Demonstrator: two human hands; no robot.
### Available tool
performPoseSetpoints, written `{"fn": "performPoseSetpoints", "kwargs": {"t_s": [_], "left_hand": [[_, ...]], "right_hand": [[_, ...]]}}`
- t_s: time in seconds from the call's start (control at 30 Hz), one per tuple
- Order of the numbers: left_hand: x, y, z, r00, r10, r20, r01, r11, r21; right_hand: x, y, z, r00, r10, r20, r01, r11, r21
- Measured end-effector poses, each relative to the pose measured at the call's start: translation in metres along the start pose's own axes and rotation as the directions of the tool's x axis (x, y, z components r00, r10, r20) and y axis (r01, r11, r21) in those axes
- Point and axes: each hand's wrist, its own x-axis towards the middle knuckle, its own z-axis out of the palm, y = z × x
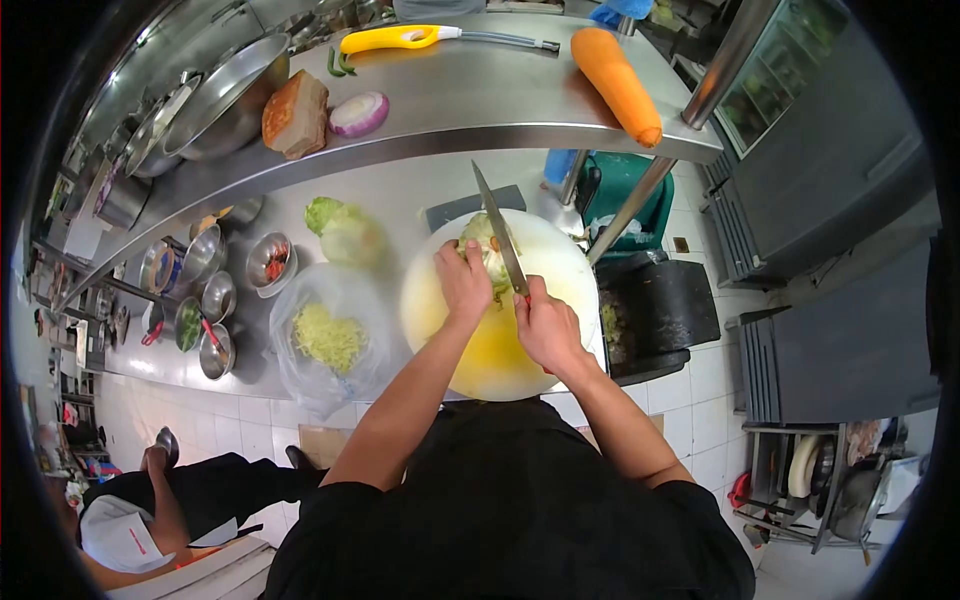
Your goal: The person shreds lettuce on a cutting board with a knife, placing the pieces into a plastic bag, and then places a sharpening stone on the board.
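On a round white cutting board [430, 345] with a yellow stain lies a pale green leafy vegetable [484, 236], partly covered by my fingers. My left hand [466, 282] rests on its left side, holding it. In my right hand [549, 325] is the handle of a long kitchen knife [500, 225]; the blade points away from me and lies over the right part of the vegetable. A grey block [450, 212] sits behind the board. To the left, a clear plastic bag [285, 345] holds shredded green vegetable [330, 338], with a cabbage-like head [352, 238] behind it.
A raised steel shelf [440, 100] bears a carrot [612, 80], a yellow lighter [400, 39], a cut onion [359, 114] and large bowls. Several small bowls [205, 252] stand left. A green bin [655, 205] is right. Another person [200, 495] is at lower left.
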Motion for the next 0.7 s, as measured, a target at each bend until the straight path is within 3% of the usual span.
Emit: {"fn": "performPoseSetpoints", "kwargs": {"t_s": [0.2,0.7], "left_hand": [[-0.002,0.007,-0.005,0.998,-0.043,0.053,0.045,0.999,-0.027],[-0.002,-0.002,0.002,1.0,0.002,0.0,-0.002,1.0,-0.007]], "right_hand": [[0.003,-0.003,-0.002,0.998,0.028,0.055,-0.025,0.998,-0.056],[0.008,-0.019,-0.009,0.992,0.075,0.103,-0.061,0.989,-0.133]]}}
